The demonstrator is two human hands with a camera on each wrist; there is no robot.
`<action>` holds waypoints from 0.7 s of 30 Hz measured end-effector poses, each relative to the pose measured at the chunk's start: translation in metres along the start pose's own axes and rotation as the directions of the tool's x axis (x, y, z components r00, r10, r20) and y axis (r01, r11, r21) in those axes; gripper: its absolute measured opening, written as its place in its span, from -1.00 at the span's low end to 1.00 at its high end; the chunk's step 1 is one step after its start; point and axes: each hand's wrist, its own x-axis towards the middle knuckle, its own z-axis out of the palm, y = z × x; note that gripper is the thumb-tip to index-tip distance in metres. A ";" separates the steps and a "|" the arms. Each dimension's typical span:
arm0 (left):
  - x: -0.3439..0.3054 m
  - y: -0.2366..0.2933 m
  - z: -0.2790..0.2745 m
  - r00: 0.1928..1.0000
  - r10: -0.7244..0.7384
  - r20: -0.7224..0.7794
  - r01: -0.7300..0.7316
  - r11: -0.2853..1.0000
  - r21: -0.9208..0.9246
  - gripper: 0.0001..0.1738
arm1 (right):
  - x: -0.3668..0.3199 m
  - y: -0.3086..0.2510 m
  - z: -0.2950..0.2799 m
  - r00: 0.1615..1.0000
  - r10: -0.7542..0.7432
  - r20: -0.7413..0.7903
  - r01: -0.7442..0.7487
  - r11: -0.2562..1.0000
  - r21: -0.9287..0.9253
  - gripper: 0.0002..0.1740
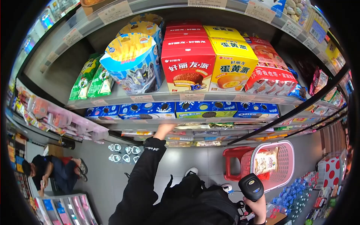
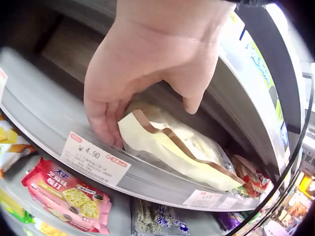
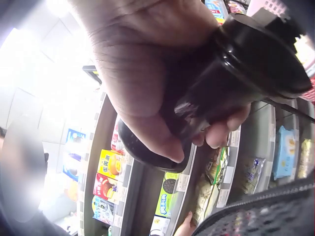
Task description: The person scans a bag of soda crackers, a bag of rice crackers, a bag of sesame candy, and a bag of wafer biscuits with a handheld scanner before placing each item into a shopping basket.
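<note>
My left hand (image 1: 164, 131) reaches into the shelf below the blue Oreo boxes (image 1: 146, 110). The left wrist view has this hand (image 2: 152, 59) arched over a cream package with a brown stripe (image 2: 177, 142). Its fingers come down at the package's near end, by the shelf edge, while the thumb hangs apart above it. My right hand (image 1: 258, 208) grips a black handheld barcode scanner (image 1: 251, 187) beside my body. Close up in the right wrist view, fingers and thumb wrap round the scanner's handle (image 3: 206, 88).
A pink basket (image 1: 288, 165) with a snack bag inside stands on the floor at right. The upper shelf holds red pie boxes (image 1: 189, 71) and yellow pie boxes (image 1: 232, 71). Bottled packs (image 1: 123, 153) stand on the floor at left, and a person (image 1: 56, 170) sits further left.
</note>
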 end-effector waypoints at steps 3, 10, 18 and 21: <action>0.016 -0.037 0.019 0.996 0.016 0.088 0.013 0.947 -0.321 -0.44 | -0.009 0.008 0.005 0.994 0.102 -0.028 -0.100 0.992 0.077 -0.70; 0.017 -0.045 0.014 0.984 -0.035 0.175 0.162 0.584 -0.796 -0.46 | -0.020 0.001 0.018 0.988 0.130 -0.087 -0.128 0.991 0.028 -0.70; 0.004 -0.049 0.006 0.950 -0.111 0.291 0.281 -0.094 -0.955 -0.47 | -0.017 -0.004 0.026 0.992 0.103 -0.069 -0.104 0.994 -0.018 -0.69; -0.019 -0.038 -0.013 0.962 0.017 0.273 0.269 0.130 -0.954 -0.53 | -0.013 -0.007 0.026 0.990 0.131 -0.042 -0.133 0.991 -0.032 -0.70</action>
